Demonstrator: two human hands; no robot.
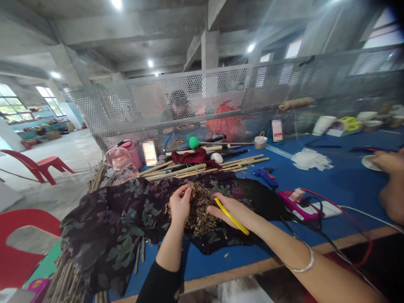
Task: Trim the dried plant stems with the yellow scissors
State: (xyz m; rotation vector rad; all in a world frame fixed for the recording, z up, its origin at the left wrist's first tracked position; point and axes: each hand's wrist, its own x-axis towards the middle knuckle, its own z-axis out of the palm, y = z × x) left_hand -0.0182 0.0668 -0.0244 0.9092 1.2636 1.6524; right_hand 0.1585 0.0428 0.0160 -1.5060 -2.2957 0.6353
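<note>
My left hand [180,205] is curled on the left edge of a heap of dry brown plant scraps [198,208], fingers pinched into it. On the heap's right side rests my right hand [229,209], closed round yellow-handled scissors [232,216] whose handle runs along my wrist. The heap lies on a dark flowered cloth [120,223] spread over the blue table [341,181]. A silver bangle [304,263] circles my right forearm.
Bamboo sticks [202,168], a dark red cloth [194,157], a green ball [193,142] and a pink bottle [123,160] lie beyond the heap. A blue glue gun [267,176], a pink power strip [299,206] with cables, and white fabric [311,160] sit right. Another person's hand [391,176] is at far right; someone sits behind the mesh screen [221,97].
</note>
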